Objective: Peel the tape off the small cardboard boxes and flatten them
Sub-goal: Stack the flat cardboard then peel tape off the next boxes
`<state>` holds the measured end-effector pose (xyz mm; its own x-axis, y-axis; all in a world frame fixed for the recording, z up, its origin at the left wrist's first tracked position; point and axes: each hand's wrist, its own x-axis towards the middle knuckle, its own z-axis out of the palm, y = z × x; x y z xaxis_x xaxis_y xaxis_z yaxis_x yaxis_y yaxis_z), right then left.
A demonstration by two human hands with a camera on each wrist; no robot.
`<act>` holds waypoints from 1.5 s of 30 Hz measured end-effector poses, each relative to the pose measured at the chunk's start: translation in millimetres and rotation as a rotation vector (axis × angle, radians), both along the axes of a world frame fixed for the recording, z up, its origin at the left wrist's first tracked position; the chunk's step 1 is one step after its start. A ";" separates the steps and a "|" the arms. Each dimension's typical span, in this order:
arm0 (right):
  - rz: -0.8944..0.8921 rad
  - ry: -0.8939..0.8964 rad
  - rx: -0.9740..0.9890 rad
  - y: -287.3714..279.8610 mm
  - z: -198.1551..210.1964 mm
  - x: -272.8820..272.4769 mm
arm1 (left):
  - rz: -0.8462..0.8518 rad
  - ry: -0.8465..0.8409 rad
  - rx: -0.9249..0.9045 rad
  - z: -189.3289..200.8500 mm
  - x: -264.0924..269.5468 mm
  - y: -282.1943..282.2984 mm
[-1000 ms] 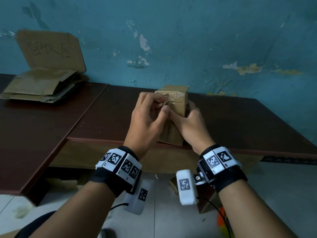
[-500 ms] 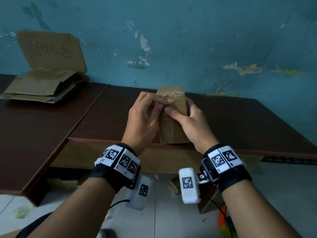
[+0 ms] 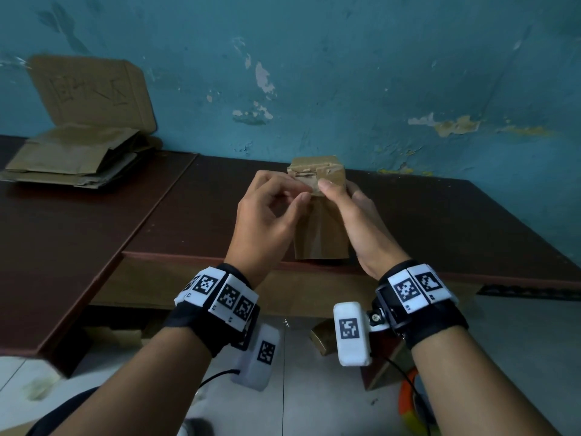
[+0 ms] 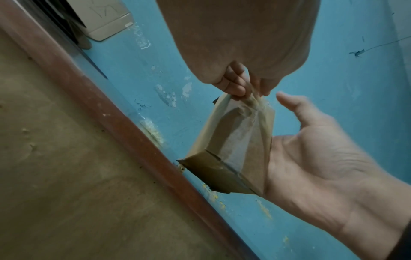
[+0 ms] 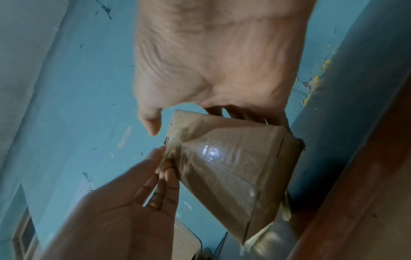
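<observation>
Fingers of the left hand [image 3: 264,215] pinch what looks like tape [image 4: 255,103] at frame centre; the right hand [image 3: 361,215] grips the small cardboard box [image 3: 320,237].

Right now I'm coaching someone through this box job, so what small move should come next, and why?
Probably pull the tape down along the box with the left hand. Its fingertips already pinch a lifted tape end at the top, while the right hand grips the box upright over the table edge. Clear tape appears to cover much of the facing side.

Head view looks down; both wrist views look up close, sharing the box [image 3: 320,228].
</observation>
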<state>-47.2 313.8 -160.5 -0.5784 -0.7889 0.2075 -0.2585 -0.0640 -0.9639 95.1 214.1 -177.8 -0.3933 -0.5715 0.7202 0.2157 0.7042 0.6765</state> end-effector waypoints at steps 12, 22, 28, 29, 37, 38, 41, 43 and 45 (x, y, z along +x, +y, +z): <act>-0.018 0.220 0.081 -1.9 -2.4 -3.7 | -0.034 0.094 0.286 -1.9 -2.9 -1.3; 0.051 0.031 -0.013 5.0 -1.6 -6.7 | 0.020 -0.022 -0.010 -4.8 -5.6 2.4; 0.115 -0.040 0.001 7.0 -1.3 -6.8 | 0.040 -0.049 -0.040 -5.5 -8.3 1.5; 0.111 -0.036 0.010 7.4 -1.4 -6.3 | 0.034 -0.054 -0.035 -5.8 -8.0 0.2; 0.051 0.029 0.039 -0.5 -5.5 -6.3 | -0.006 -0.112 -0.029 -6.6 -6.5 -1.1; 0.061 0.038 0.032 -0.8 -6.2 -7.5 | -0.016 -0.124 -0.026 -6.8 -5.9 -0.2; 0.094 0.052 0.002 2.1 -5.1 -9.1 | -0.100 -0.117 0.055 -7.8 -4.6 3.0; 0.094 0.036 -0.003 4.2 -4.6 -10.4 | -0.146 -0.067 0.155 -7.0 -6.4 5.0; 0.115 0.037 0.006 4.5 -4.7 -10.1 | -0.135 -0.029 0.248 -6.9 -9.6 6.3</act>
<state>-57.3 318.3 -165.2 -0.4762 -0.8508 0.2224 -0.2852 -0.0898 -0.9542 85.5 220.4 -184.7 -0.4968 -0.6697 0.5520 0.2742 0.4824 0.8319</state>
